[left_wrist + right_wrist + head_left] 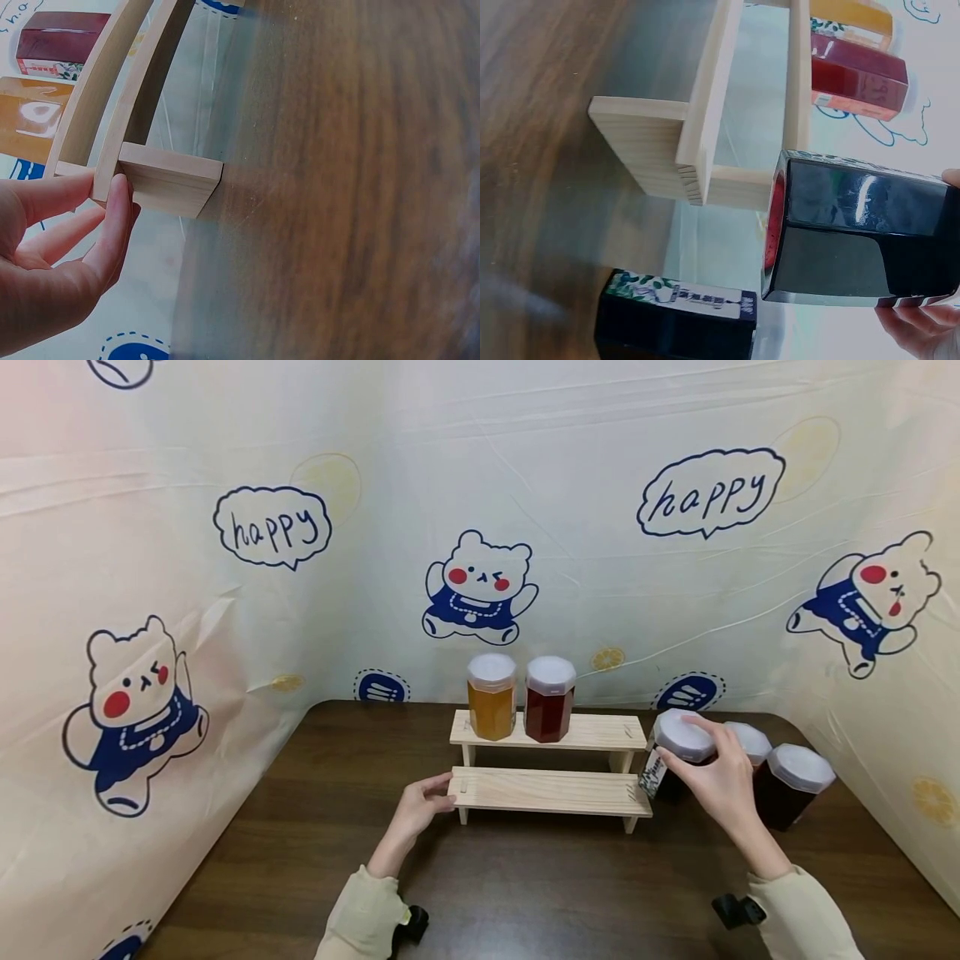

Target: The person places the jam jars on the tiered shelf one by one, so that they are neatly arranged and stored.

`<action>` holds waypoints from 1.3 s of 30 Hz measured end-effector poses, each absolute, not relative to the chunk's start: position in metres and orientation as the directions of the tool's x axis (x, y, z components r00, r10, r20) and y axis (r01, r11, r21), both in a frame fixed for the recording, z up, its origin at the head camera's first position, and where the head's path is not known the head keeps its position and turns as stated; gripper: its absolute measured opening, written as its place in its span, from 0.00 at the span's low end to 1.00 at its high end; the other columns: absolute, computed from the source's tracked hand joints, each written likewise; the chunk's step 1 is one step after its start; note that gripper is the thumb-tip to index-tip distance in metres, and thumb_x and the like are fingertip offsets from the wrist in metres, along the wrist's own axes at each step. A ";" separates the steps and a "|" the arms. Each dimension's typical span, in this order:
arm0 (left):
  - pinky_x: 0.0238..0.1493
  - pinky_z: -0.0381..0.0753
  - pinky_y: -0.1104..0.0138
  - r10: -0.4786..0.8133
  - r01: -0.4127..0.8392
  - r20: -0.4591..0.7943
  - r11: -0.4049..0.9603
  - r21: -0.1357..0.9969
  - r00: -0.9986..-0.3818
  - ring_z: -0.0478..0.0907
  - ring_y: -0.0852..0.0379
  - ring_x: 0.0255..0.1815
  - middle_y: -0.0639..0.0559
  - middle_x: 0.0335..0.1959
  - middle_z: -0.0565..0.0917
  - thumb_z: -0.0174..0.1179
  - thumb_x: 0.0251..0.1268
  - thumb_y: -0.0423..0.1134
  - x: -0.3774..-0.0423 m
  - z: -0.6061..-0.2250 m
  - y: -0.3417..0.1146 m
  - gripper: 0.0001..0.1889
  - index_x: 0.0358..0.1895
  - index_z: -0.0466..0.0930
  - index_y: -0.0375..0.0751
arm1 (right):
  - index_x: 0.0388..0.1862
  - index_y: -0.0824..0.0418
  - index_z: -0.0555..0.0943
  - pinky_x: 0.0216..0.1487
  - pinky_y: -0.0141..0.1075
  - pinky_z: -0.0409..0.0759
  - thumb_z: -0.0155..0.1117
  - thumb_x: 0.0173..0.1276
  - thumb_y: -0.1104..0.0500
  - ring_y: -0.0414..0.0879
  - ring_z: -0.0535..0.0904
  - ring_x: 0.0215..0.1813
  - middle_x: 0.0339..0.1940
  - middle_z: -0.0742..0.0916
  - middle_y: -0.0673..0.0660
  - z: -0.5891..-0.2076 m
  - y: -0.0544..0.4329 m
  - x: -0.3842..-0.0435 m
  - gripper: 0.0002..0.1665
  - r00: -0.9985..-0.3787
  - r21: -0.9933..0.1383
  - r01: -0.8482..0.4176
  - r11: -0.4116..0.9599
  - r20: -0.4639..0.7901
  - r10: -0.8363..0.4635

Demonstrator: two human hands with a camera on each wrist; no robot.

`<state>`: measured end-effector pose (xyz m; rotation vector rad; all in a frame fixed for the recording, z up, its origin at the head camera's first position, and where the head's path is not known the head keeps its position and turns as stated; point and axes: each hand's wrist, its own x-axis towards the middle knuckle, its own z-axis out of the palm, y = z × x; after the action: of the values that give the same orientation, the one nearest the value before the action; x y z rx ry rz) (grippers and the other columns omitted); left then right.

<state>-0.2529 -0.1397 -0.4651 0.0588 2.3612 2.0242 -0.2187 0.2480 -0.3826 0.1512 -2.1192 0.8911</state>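
Note:
My left hand [414,810] pinches the left end of the lower board of a two-step pale wooden rack [547,791], thumb above and fingers on the front side in the left wrist view. With thumb and fingers around its white lid, my right hand [723,785] holds a dark eight-sided jar [862,232] beside the rack's right end. The jar tilts, and in the right wrist view its reddish base shows, raised off the table. An amber jar [491,710] and a dark red jar [549,712] stand on the upper step, both with white lids.
To the right of the rack stand two more lidded jars: a dark one [787,789] and another [750,743] partly hidden behind my right hand. The brown wooden table [300,843] meets a pale printed curtain [375,593] at the back and sides.

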 end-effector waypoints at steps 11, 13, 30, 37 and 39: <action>0.35 0.82 0.62 0.061 0.017 0.009 0.126 0.992 -0.998 0.78 0.54 0.30 0.30 0.43 0.75 0.54 0.51 0.20 -0.253 -0.466 -0.140 0.21 0.52 0.69 0.21 | 0.46 0.64 0.77 0.31 0.34 0.64 0.74 0.38 0.66 0.53 0.69 0.39 0.39 0.76 0.65 -0.369 0.239 -0.226 0.31 -0.670 -0.536 -0.437 0.722 0.730 0.136; 0.35 0.82 0.62 0.064 0.018 0.010 0.122 0.992 -0.998 0.78 0.54 0.30 0.30 0.43 0.75 0.54 0.51 0.20 -0.254 -0.467 -0.140 0.21 0.52 0.69 0.21 | 0.46 0.64 0.77 0.31 0.33 0.64 0.74 0.38 0.66 0.52 0.69 0.39 0.38 0.75 0.65 -0.367 0.237 -0.228 0.31 -0.671 -0.534 -0.444 0.720 0.730 0.128; 0.34 0.82 0.63 0.038 0.013 0.008 0.123 0.992 -0.999 0.78 0.55 0.29 0.33 0.41 0.77 0.54 0.49 0.18 -0.254 -0.466 -0.139 0.20 0.50 0.71 0.22 | 0.48 0.62 0.75 0.33 0.43 0.71 0.74 0.40 0.62 0.55 0.71 0.41 0.43 0.75 0.65 -0.349 0.219 -0.242 0.31 -0.695 -0.526 -0.469 0.710 0.715 0.070; 0.34 0.82 0.63 0.048 0.022 0.016 0.122 0.992 -0.999 0.78 0.55 0.29 0.32 0.42 0.76 0.54 0.50 0.19 -0.255 -0.466 -0.139 0.20 0.51 0.70 0.21 | 0.49 0.62 0.75 0.33 0.44 0.71 0.74 0.41 0.61 0.55 0.70 0.40 0.43 0.74 0.65 -0.345 0.212 -0.252 0.32 -0.708 -0.537 -0.480 0.694 0.704 0.056; 0.34 0.82 0.63 0.046 0.021 0.016 0.120 0.992 -0.999 0.78 0.55 0.29 0.32 0.42 0.76 0.54 0.51 0.19 -0.254 -0.466 -0.139 0.20 0.51 0.70 0.21 | 0.49 0.62 0.74 0.33 0.44 0.71 0.73 0.42 0.61 0.55 0.70 0.40 0.43 0.74 0.65 -0.344 0.210 -0.255 0.32 -0.709 -0.538 -0.483 0.691 0.703 0.051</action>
<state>-0.2543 -0.1388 -0.4664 0.0701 2.3375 2.0700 -0.2547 0.2104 -0.3444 0.3297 -2.1829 0.9593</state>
